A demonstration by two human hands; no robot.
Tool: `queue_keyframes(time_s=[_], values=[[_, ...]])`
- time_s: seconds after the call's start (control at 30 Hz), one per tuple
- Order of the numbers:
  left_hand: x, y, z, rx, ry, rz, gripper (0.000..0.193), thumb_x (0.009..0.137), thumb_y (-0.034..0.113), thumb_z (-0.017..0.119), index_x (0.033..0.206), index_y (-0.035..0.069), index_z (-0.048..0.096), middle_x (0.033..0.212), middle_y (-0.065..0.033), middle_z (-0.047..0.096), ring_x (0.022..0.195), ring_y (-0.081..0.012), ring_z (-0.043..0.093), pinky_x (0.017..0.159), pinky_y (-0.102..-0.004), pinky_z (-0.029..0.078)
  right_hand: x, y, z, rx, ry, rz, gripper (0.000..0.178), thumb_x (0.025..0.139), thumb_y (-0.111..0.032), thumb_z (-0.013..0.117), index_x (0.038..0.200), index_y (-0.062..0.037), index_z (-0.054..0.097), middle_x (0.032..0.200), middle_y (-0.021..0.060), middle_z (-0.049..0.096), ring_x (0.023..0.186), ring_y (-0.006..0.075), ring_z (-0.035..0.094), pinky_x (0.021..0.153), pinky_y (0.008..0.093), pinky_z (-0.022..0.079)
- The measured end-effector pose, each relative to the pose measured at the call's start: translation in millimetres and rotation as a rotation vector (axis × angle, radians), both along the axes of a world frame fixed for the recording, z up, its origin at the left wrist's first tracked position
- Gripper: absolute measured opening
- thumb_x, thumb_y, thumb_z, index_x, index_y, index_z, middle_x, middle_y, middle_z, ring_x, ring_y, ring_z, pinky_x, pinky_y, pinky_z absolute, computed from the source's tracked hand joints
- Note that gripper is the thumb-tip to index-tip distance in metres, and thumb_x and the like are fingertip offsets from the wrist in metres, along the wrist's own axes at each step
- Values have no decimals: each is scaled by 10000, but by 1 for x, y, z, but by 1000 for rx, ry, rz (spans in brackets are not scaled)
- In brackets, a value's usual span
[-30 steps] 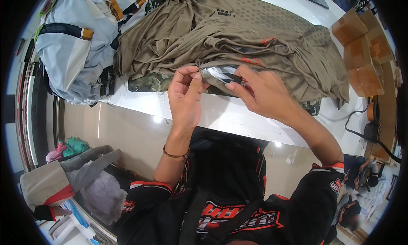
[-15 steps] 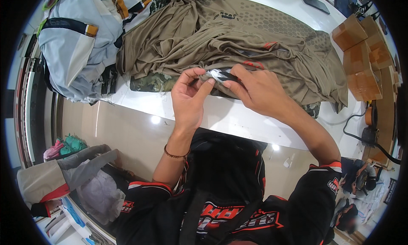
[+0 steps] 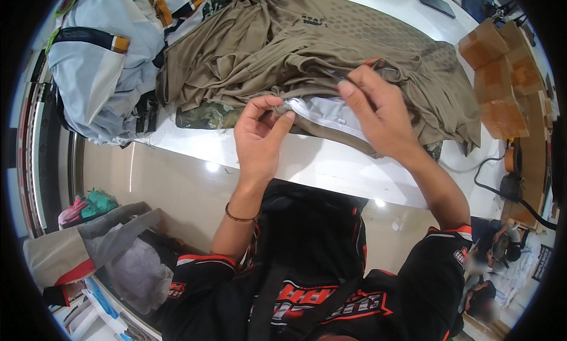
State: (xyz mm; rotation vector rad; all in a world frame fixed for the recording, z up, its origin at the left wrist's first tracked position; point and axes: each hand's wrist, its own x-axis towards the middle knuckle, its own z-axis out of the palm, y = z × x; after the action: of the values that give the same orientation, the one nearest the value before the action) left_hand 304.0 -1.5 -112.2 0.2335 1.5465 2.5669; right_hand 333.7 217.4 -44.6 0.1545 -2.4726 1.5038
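A brown jersey shirt (image 3: 236, 75) with a dark hexagon pattern lies bunched across the white table (image 3: 319, 166). My left hand (image 3: 260, 131) pinches a bit of its edge between thumb and fingertips. Beside that pinch the shirt's white inner side (image 3: 331, 113) lies exposed, with a seam along it. My right hand (image 3: 381, 107) is over the shirt to the right, thumb and curled fingers closed at the cloth. What it holds, if anything, is hidden.
Camouflage cloth (image 3: 204, 116) lies under the shirt. A pale grey garment pile (image 3: 106, 75) is at the left. A phone (image 3: 434, 2) rests at the far right, and cardboard boxes (image 3: 499, 87) stand on the right with a black cable (image 3: 531, 211) nearby.
My right hand has moved right and slightly up, away from my left. The dark pointed tool it held no longer shows. The shirt edge has opened, baring more white; my left hand keeps its pinch.
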Motion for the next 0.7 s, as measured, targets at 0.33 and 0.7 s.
queue_keyframes(time_s=[0.33, 0.7], values=[[6, 6, 7, -118, 80, 25, 309, 925, -124, 702, 1191, 9, 620, 1102, -29, 620, 907, -68, 594, 807, -219, 490, 49, 37, 23, 435, -298, -193, 383, 912, -288, 803, 811, -12, 556, 619, 62, 516, 551, 167, 456, 563, 332, 415], [13, 1, 8, -538, 249, 90, 285, 857, -108, 682, 1105, 31, 663, 1027, -36, 631, 883, -107, 580, 785, -261, 481, 85, 42, 2, 346, -263, -284, 201, 893, -205, 750, 960, -16, 746, 738, 95, 722, 657, 248, 698, 632, 365, 523]])
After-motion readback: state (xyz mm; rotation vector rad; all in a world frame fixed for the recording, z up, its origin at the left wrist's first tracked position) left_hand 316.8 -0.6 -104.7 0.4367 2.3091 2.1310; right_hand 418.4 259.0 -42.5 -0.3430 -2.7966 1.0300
